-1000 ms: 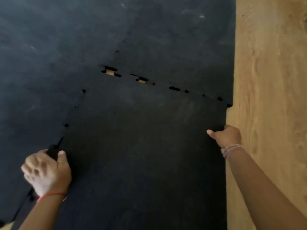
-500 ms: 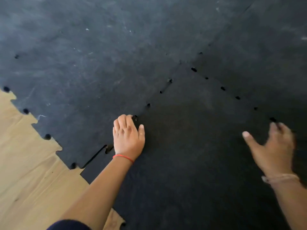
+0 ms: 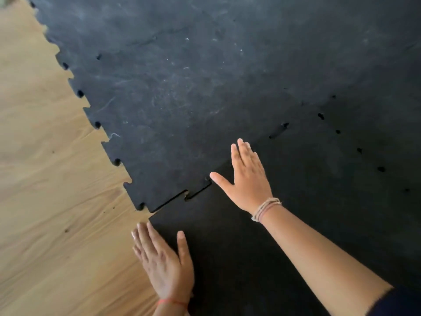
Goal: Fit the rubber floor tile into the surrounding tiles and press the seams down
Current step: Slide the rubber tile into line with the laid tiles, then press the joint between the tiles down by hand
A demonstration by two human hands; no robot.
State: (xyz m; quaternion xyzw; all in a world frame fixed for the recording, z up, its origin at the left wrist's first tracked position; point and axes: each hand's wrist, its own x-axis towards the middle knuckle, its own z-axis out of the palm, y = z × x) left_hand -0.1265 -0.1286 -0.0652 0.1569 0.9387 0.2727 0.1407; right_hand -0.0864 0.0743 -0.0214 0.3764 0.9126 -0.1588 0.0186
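A dark black rubber tile (image 3: 284,224) lies at the lower right, its toothed edges meeting the scuffed grey surrounding tiles (image 3: 182,87). The left seam (image 3: 198,192) still gapes near the tile's corner, with wood showing through a slot. My right hand (image 3: 246,179) lies flat, fingers spread, across that seam. My left hand (image 3: 164,261) rests flat at the tile's left corner, fingers over the edge onto the wood, thumb on the rubber. Small dark holes dot the far seam (image 3: 360,150).
Bare wooden floor (image 3: 57,201) runs along the left side, bordered by the jagged puzzle edge (image 3: 98,124) of the laid tiles. Rubber matting fills the top and right of the view.
My view has swung left. My left hand moved from the seam back to the tile's corner and opened flat. My right hand crossed over and came down flat on the left seam.
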